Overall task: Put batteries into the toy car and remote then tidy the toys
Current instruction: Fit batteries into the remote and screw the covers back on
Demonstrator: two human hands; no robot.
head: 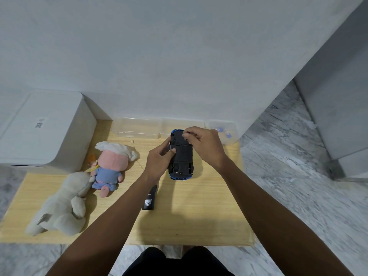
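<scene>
The blue toy car [182,162] lies upside down on the wooden table [199,216], its black underside facing up. My left hand [159,160] grips the car's left side. My right hand [205,145] rests over the far end of the underside, fingertips pinched at the chassis; what they pinch is hidden. The black remote [149,200] lies on the table just nearer than the car, partly under my left forearm. Blue-and-white batteries [224,132] sit in a small clear tub [229,140] at the back right.
Two clear plastic tubs [137,128] stand along the wall behind the car. A pink plush doll in blue [109,166] and a grey plush animal [61,206] lie at the left. A white box [43,128] stands at the far left. Marble floor surrounds the low table.
</scene>
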